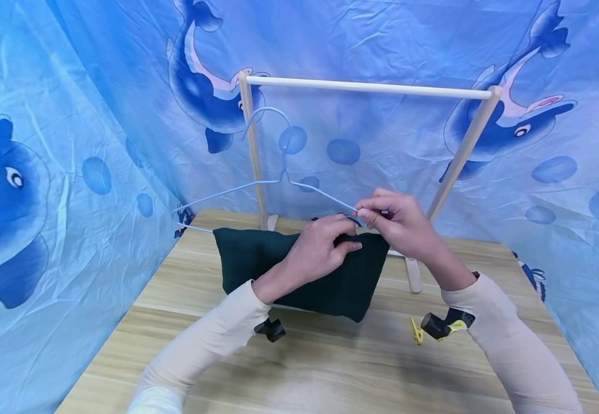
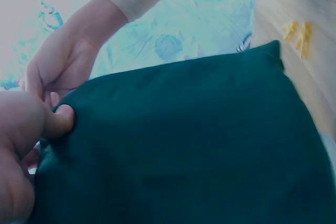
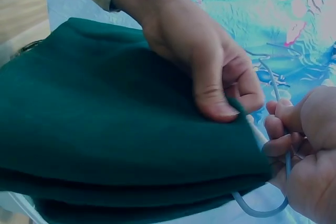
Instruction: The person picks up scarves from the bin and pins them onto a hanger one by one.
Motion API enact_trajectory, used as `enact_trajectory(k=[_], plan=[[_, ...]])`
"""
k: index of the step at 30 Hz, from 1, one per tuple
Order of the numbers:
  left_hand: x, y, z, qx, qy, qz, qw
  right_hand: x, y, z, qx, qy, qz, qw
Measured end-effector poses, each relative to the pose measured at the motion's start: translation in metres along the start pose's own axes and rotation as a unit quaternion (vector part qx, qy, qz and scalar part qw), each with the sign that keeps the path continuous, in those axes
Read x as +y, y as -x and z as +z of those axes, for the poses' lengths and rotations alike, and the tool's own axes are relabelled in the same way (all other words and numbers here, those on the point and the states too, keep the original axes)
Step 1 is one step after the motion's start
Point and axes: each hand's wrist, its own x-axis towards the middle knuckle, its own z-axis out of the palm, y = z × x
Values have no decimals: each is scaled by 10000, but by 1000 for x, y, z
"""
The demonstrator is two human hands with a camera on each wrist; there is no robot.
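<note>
Fingers of the left hand (image 1: 319, 246) pinch the green cloth (image 1: 341, 287) at its top edge, right hand (image 1: 399, 223) pinches the hanger (image 1: 284, 168), cloth draped over its lower bar above table (image 1: 320, 376).

Soft shadows and pale glare lie across the bright head view's table (image 1: 330, 368); both wrist views look hazy.
</note>
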Motion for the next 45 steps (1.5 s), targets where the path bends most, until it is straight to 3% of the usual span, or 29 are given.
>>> enact_trajectory(k=[4,11,16,21,27,30,35,40,45], plan=[[-2,-1,-3,-157,177,-202,9995,1,0,1,-32,8,-81,10000],[-5,0,-6,-1208,-499,-761,9885,0,1,0,32,97,31,9999],[-7,6,-10,-1163,-953,-1017,9834,-1,2,-1,94,88,44,9999],[-7,10,-11,-1066,-1416,-1072,9783,1,3,0,90,22,20,10000],[-10,15,-17,-1285,-1492,-1016,9751,3,6,-1,192,22,3,9998],[-13,19,-28,-1262,-1337,-941,9784,4,7,-3,267,34,18,9996],[-23,30,-58,-1150,-1222,-887,9818,4,8,-8,359,4,50,9993],[-40,44,-85,-1278,-1556,-1046,9739,4,9,-11,417,37,61,9991],[-52,60,-101,-1268,-1757,-1267,9680,7,12,-14,462,37,101,9989]])
